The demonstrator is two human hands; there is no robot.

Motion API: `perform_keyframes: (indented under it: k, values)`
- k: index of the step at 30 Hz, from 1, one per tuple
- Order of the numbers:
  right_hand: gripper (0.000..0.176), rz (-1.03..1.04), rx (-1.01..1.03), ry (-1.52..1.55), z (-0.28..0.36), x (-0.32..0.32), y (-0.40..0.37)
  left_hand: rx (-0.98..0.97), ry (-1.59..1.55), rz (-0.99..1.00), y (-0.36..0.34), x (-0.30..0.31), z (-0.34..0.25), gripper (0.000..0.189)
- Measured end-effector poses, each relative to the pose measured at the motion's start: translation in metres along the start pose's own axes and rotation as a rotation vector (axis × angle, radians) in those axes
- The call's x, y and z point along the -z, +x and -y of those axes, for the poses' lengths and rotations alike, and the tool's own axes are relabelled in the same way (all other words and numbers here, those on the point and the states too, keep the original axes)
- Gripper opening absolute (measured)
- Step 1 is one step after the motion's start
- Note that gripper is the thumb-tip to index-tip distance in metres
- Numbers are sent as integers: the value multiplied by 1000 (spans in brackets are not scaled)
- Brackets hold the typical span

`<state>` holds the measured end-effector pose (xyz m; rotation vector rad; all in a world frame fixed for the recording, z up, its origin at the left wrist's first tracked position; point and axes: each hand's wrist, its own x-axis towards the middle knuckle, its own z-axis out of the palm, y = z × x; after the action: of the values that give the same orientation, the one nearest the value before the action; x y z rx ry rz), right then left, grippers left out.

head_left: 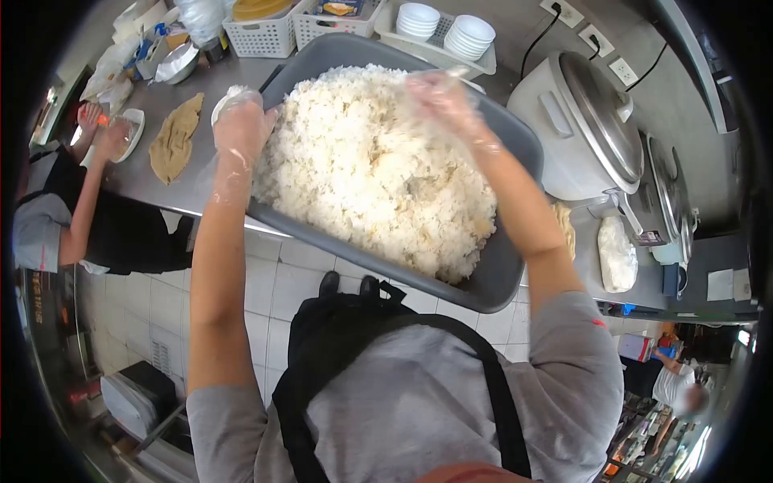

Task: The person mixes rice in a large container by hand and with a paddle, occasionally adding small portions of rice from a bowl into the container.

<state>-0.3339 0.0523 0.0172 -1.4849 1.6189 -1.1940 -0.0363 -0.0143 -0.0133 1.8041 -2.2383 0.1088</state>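
Note:
A large grey tub [503, 278] of cooked white rice [354, 161] stands before me on the steel counter. My left hand [241, 129], in a clear plastic glove, is closed at the tub's left side. It holds a small white bowl [219, 106], mostly covered by the fingers, with something white on top. Over the far right part of the rice is my right hand [451, 105], also gloved and smeared by motion. A pale thing shows beside its fingers, too blurred to name. The rice is heaped, with a hollow near the middle.
Right of the tub stands a big rice cooker [555, 121]. White bowls [469, 36] are stacked behind, beside plastic baskets [262, 36]. A brown cloth [177, 137] and a metal bowl [177, 63] lie left. At far left a co-worker's hands [113, 137] are over a white dish.

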Motion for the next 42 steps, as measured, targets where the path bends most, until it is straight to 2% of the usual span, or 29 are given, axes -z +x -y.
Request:
perform_keyframes:
  k: [1, 3, 5, 9, 11, 13, 15, 18, 22, 25, 28, 29, 32, 35, 38, 39, 42]
  values:
    - [50, 120, -84, -101, 8, 25, -7, -10, -1, 17, -1, -1, 1, 39]
    - [49, 168, -85, -64, 20, 57, -20, -26, -4, -17, 4, 0, 3, 39]
    - [44, 166, 20, 123, 20, 69, -28, -64, 5, -76, 4, -6, 5, 38]
    - [40, 397, 195, 300, 64, 80, 1, -22, 14, -36, 6, -6, 0, 38]
    - [39, 229, 220, 331, 75, 55, 20, -21, 28, -23, 6, -5, 0, 39]
    - [38, -184, 177, 261, 79, 12, 36, -15, 27, -25, 7, -3, 0, 39]
    - [36, -139, -16, 327, -13, -8, 86, -6, 9, -29, 3, -1, -1, 38]
    - [32, -98, -112, 358, -36, 27, 57, -36, -7, -25, 5, -8, 5, 37]
    - [35, 14, -93, 418, 18, 69, -20, -81, -33, -75, 4, -12, 8, 37]
    - [38, 174, 23, 261, 39, 84, -40, -62, -28, -102, 7, -6, 5, 37]
    - [40, 47, 92, 430, 41, 86, -17, -45, 0, -42, 5, -7, 0, 35]
    - [43, -150, 60, 456, 36, 83, -3, -58, 17, -56, 5, -9, 2, 35]
    - [45, -411, 89, 140, -52, 66, 35, -104, 6, -111, 7, -11, 6, 35]
    - [49, -514, -206, 342, -67, 27, 41, -87, -36, -73, 7, -5, 5, 36]
    - [46, -410, -184, -314, -11, 40, 22, -97, -41, -55, 6, -6, 5, 37]
    - [36, -395, 25, 18, -10, 48, 24, -102, -38, -63, 7, -7, 6, 37]
    - [21, -56, 628, -1281, 26, 80, 38, -101, -53, -9, 8, -3, 5, 40]
